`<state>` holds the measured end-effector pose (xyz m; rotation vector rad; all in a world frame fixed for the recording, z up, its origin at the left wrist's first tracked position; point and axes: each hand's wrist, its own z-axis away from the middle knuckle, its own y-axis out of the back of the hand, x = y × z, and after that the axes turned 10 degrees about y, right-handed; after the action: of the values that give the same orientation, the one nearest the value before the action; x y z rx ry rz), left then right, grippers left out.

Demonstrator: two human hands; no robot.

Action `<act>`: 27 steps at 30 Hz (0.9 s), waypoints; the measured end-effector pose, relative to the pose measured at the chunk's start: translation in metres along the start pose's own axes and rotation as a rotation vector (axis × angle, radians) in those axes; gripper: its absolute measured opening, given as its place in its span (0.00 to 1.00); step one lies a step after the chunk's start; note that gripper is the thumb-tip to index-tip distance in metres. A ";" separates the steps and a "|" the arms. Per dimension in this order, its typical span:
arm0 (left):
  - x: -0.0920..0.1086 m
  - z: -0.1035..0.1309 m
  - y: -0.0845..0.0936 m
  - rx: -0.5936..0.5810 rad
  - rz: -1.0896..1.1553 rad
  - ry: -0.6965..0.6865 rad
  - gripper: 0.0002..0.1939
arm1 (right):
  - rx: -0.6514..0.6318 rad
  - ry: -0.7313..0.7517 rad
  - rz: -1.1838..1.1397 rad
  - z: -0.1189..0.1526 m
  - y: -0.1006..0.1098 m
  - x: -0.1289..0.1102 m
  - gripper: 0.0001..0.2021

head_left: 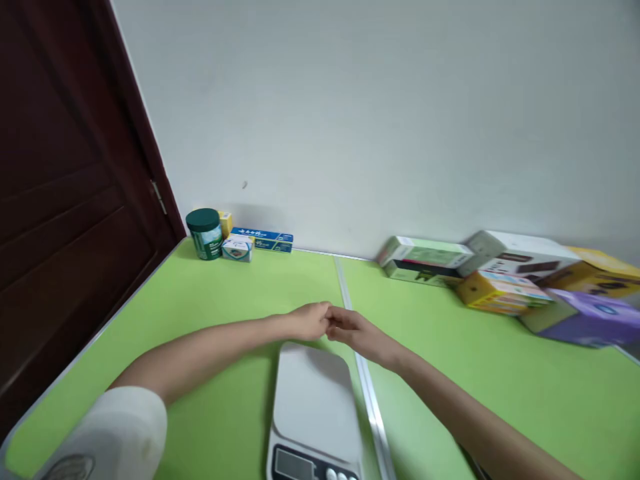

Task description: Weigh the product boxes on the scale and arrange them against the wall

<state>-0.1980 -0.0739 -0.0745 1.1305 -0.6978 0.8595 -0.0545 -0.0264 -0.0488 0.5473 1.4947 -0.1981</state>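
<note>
My left hand (311, 321) and my right hand (353, 328) touch each other at the fingertips, above the green table just beyond a white scale (315, 400). The left fingers are curled together against the right ones; whether anything is between them is hidden. My right hand's fingers are bent, with a small gap between thumb and fingers, and nothing shows in it. The scale's plate bears nothing, and its display and round buttons face me at the bottom edge.
On the green table (225, 300), a green-lidded jar (205, 233) and small boxes (263, 239) stand back left. Several boxes, including a green one (430, 253) and a purple one (590, 317), lie along the wall at right. A metal seam (367, 393) runs beside the scale.
</note>
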 end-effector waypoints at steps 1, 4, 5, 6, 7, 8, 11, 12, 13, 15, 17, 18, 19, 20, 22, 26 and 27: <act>-0.014 0.009 0.012 0.053 0.009 0.009 0.12 | -0.029 0.006 -0.018 -0.015 -0.013 -0.001 0.11; -0.052 0.029 0.050 0.238 0.059 0.052 0.09 | -0.120 0.018 -0.058 -0.062 -0.047 -0.008 0.12; -0.064 0.032 0.063 0.322 0.086 0.075 0.10 | -0.108 0.008 -0.057 -0.078 -0.055 -0.010 0.15; -0.076 0.034 0.077 0.423 0.118 0.104 0.11 | -0.064 -0.016 -0.053 -0.095 -0.062 -0.011 0.19; -0.087 0.033 0.091 0.540 0.155 0.142 0.15 | 0.004 -0.046 -0.049 -0.111 -0.068 -0.011 0.25; -0.098 0.031 0.105 0.664 0.196 0.187 0.19 | 0.081 -0.080 -0.047 -0.128 -0.072 -0.009 0.30; -0.126 0.014 0.139 0.957 0.320 0.326 0.31 | 0.254 -0.138 -0.054 -0.173 -0.080 0.003 0.39; -0.133 0.007 0.146 1.008 0.352 0.357 0.33 | 0.284 -0.134 -0.058 -0.186 -0.082 0.009 0.39; -0.139 -0.001 0.151 1.044 0.376 0.378 0.35 | 0.315 -0.131 -0.069 -0.198 -0.084 0.015 0.39; -0.145 -0.015 0.155 1.094 0.399 0.396 0.37 | 0.371 -0.126 -0.097 -0.219 -0.088 0.026 0.37; -0.145 -0.025 0.155 1.141 0.404 0.410 0.39 | 0.408 -0.112 -0.124 -0.235 -0.092 0.035 0.35; -0.144 -0.029 0.155 1.162 0.401 0.422 0.40 | 0.418 -0.102 -0.137 -0.241 -0.093 0.038 0.35; -0.142 -0.031 0.155 1.177 0.397 0.434 0.40 | 0.420 -0.090 -0.149 -0.246 -0.094 0.041 0.34; -0.139 -0.032 0.154 1.187 0.390 0.447 0.40 | 0.413 -0.077 -0.163 -0.249 -0.094 0.043 0.34; -0.134 -0.031 0.153 1.183 0.373 0.467 0.39 | 0.391 -0.047 -0.193 -0.251 -0.094 0.047 0.33; -0.126 -0.019 0.136 1.115 0.345 0.486 0.39 | 0.345 -0.009 -0.259 -0.230 -0.088 0.051 0.35; -0.123 -0.016 0.128 1.087 0.347 0.484 0.40 | 0.327 -0.007 -0.278 -0.219 -0.086 0.051 0.35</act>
<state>-0.3698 -0.0629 -0.1215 1.6629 0.0479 1.8474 -0.2838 0.0104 -0.1141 0.5950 1.5377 -0.6694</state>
